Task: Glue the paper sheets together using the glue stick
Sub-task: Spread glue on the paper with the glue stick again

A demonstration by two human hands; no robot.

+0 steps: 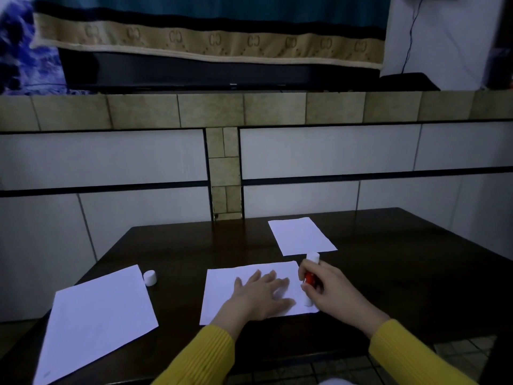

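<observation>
White paper is the landmark: the middle rectangular sheet (249,290) on the dark wooden table (402,273) lies under your left hand (261,294), spread flat and wide on it, so keep that press firm while you stroke glue along the right edge in even, overlapping passes. Your right hand (330,287) is wrapped around the red-and-white glue stick (310,279) at that edge, its long axis near upright and leaning away from you, lower white end apparently down on the sheet.

The tabletop (194,245) was dark wood with a slight sheen; the paper sheets (97,315) looked matt and smooth, the sleeves (410,354) ribbed yellow knit
</observation>
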